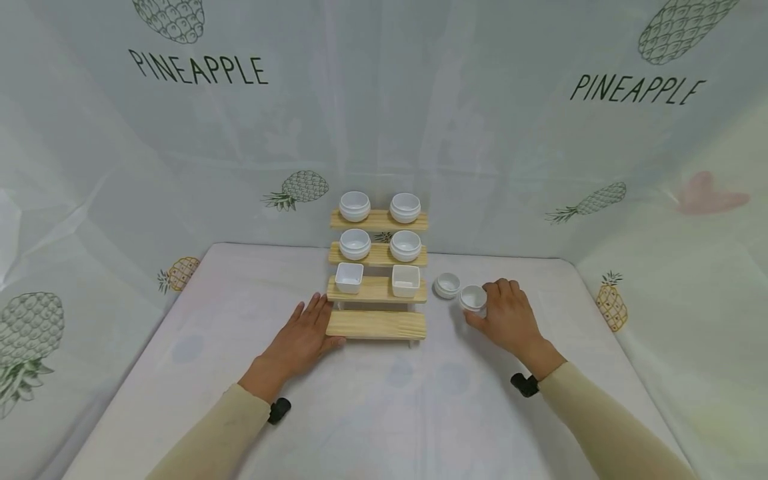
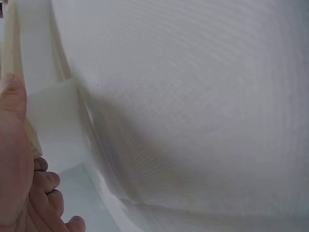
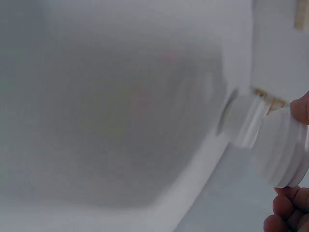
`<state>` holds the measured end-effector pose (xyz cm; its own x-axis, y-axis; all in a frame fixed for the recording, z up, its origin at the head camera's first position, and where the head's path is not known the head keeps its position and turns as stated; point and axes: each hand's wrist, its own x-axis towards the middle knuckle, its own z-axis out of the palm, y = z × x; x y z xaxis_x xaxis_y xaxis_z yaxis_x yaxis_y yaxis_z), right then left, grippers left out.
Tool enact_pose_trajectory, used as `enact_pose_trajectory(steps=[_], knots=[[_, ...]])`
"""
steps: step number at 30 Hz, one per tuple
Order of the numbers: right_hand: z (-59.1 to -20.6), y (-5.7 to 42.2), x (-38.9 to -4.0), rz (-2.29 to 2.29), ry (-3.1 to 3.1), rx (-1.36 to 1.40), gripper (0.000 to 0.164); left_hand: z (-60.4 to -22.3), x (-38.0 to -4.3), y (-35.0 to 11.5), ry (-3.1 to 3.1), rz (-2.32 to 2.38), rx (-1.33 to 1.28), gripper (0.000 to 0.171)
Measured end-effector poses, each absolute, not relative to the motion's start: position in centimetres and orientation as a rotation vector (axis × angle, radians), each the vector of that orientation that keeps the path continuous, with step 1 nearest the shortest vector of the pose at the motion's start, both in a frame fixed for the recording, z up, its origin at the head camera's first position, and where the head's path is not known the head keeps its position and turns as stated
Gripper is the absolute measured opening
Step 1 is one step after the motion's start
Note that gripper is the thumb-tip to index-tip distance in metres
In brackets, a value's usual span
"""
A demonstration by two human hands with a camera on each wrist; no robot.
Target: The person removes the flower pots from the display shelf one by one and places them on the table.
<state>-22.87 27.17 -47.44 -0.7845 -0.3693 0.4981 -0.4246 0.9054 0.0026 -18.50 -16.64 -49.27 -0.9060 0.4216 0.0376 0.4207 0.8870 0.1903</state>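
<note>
A small round white bowl [image 1: 473, 297], ribbed outside, is pinched mouth-up in the right hand [image 1: 510, 321], just beside a matching upright bowl [image 1: 447, 285]; whether its base is lifted is hard to tell. The left hand [image 1: 302, 339] touches the left end of a pale wooden four-step stand [image 1: 376, 325], upright, its top three steps each bearing two white bowls.

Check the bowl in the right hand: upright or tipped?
Upright, or nearly: the head view shows the white bowl open side up in the right hand.
</note>
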Motion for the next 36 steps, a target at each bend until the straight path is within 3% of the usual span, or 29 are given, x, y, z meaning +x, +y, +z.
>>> enact_pose_trajectory(steps=[16,36], knots=[[-48.9,29.9,-26.6,0.141,-2.791,0.522,0.065,-49.3,-18.6,-16.7,3.047,0.288,0.679,0.090],[-49.2,31.2,-28.5,-0.006,-2.916,0.570,0.064,-49.4,-18.7,-16.6,3.034,0.269,0.672,0.092]])
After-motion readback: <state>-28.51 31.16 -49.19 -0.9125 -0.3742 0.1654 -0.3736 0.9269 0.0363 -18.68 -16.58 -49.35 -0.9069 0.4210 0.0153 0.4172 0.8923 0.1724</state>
